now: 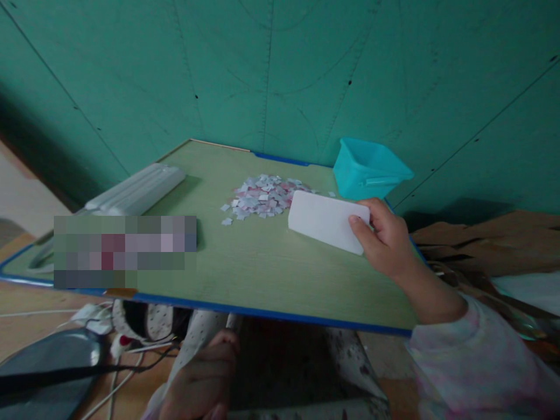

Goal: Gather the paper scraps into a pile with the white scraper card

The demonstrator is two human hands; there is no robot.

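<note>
1. The single head camera looks forward and down from above the near edge of the table (262,274).
2. It faces the far green wall (306,70) and sits close to the tabletop.
3. The frame tilts, so the table's right side runs lower.
4. No second view shares the scene.

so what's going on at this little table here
A person sits at a small green table with a blue edge. Their right hand holds a flat white rectangular card on edge against the tabletop, just beside a heap of small paper squares, white and pinkish. A teal plastic bin stands at the table's far right corner, and a white bundle lies at the far left. The left hand is below the table's near edge, holding nothing that can be seen.
</note>
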